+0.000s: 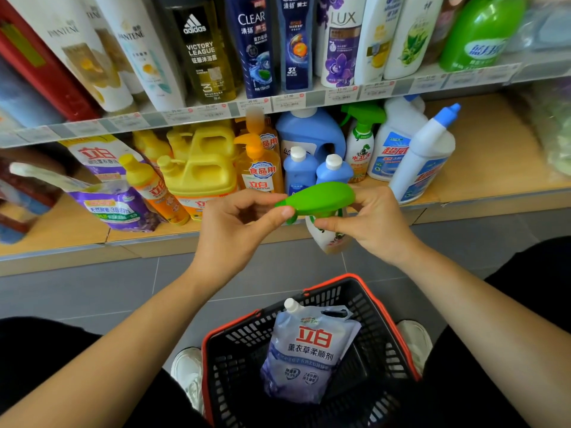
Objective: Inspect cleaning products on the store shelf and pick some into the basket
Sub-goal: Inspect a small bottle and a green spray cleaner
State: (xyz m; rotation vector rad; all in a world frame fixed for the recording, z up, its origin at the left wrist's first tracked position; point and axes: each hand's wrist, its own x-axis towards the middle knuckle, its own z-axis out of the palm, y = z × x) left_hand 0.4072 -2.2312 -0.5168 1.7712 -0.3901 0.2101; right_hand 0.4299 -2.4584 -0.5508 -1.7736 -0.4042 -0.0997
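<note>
Grey tiled floor [92, 291] at mid-frame. Low left a white shoe [185, 370], low right a second shoe [415, 338], black trousers [46, 350] in both bottom corners. Up top, standing side by side: Pantene bottles [83, 54], adidas bottle [204, 54], Clear bottles [256, 47], Lux bottle [341, 44]. Price tags [253, 105] just beneath. Red panel [40, 75] far left.

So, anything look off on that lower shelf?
No spill or damage visible. On the lower shelf, the purple pouch at left lies slumped instead of standing, and the white bottle at right leans, though the wide lens may exaggerate that.
</note>
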